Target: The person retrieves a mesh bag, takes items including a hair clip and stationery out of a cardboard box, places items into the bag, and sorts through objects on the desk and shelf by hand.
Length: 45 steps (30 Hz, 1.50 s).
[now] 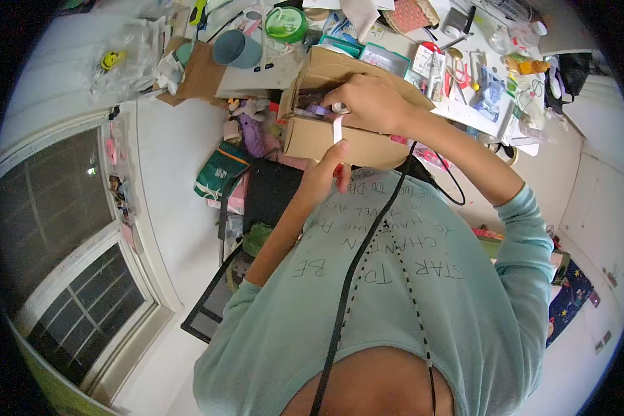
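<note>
An open cardboard box [315,142] stands at the table's near edge, with small purple and white items inside. My right hand [371,102] is over the box opening, its fingers curled on a small white roll [340,108]. From there a short white strip [338,130] runs down across the box's near wall. My left hand [324,172] is low beside that wall, thumb and fingers closed at the strip's lower end. A bit of red shows by its fingers; what it is cannot be made out.
Behind the box are a blue-grey cup [236,49], a green tape roll [286,25] and a teal-edged tray [385,60]. Scissors [457,69] and many small items crowd the right side. A black chair [274,191] stands below left; a black cord hangs in front of me.
</note>
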Available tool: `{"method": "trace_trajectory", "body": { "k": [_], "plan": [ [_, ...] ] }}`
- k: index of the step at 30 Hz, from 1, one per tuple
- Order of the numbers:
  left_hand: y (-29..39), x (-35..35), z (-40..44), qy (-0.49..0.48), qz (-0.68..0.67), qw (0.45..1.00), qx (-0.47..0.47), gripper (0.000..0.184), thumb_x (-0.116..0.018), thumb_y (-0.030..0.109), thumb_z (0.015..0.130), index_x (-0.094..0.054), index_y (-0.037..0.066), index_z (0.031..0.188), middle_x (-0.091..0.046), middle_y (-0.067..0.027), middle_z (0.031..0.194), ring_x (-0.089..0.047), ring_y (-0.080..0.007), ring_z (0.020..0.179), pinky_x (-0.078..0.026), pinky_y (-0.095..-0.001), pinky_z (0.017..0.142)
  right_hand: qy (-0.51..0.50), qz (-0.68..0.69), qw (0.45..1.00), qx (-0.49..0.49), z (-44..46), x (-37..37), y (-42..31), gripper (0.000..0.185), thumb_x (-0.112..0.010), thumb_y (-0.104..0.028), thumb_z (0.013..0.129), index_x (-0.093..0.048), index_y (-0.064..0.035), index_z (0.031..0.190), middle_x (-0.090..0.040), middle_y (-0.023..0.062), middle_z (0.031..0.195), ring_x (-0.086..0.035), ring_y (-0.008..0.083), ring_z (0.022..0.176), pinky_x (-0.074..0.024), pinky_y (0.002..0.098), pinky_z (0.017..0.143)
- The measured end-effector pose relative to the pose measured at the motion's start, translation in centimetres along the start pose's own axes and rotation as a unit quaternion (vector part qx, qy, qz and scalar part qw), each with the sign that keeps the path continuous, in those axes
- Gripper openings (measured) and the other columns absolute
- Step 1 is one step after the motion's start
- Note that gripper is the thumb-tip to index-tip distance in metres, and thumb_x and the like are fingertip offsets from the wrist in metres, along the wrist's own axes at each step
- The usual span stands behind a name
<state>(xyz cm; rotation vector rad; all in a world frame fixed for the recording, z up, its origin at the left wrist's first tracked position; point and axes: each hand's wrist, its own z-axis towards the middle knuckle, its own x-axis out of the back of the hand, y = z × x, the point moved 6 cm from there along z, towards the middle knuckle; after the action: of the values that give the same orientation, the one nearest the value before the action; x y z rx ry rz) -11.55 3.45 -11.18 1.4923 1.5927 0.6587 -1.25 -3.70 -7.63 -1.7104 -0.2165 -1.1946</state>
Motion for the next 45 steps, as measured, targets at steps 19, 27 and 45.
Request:
{"method": "trace_trajectory", "body": {
  "k": [19, 27, 45],
  "plan": [
    [0.1, -0.1, 2.5, 0.047, -0.030, 0.998, -0.021, 0.037, -0.040, 0.039, 0.084, -0.048, 0.007, 0.067, -0.041, -0.0025, 0.040, -0.037, -0.0095, 0.032, -0.024, -0.0207, 0.034, 0.280, 0.117, 0.944, -0.129, -2.3, 9.2, 1.9, 0.020, -0.061, -0.022, 0.074, -0.063, -0.0079, 0.088, -0.055, 0.0078, 0.053, -0.049, 0.0160, 0.043, -0.0400, 0.0254, 0.046],
    [0.1, 0.8, 2.1, 0.027, 0.012, 0.999, -0.028, 0.040, -0.035, 0.040, 0.086, -0.047, 0.009, 0.065, -0.038, -0.0003, 0.039, -0.030, -0.0081, 0.033, -0.020, -0.0206, 0.034, 0.518, 0.441, 0.707, -0.194, -10.5, 13.8, 10.5, 0.020, -0.059, -0.021, 0.077, -0.061, -0.0040, 0.088, -0.059, -0.0003, 0.081, -0.050, 0.0047, 0.065, -0.0378, 0.0165, 0.058],
    [0.8, 1.6, 1.8, 0.101, -0.073, 0.991, -0.042, 0.027, -0.042, 0.025, 0.085, -0.048, 0.000, 0.076, -0.049, -0.0064, 0.057, -0.033, -0.0084, 0.031, -0.022, -0.0203, 0.031, 0.284, 0.284, 0.771, -0.493, -15.0, -2.0, 34.4, 0.035, -0.063, -0.022, 0.073, -0.056, 0.0019, 0.098, -0.057, 0.0039, 0.069, -0.052, 0.0094, 0.052, -0.0442, 0.0215, 0.048]
  ]
}}
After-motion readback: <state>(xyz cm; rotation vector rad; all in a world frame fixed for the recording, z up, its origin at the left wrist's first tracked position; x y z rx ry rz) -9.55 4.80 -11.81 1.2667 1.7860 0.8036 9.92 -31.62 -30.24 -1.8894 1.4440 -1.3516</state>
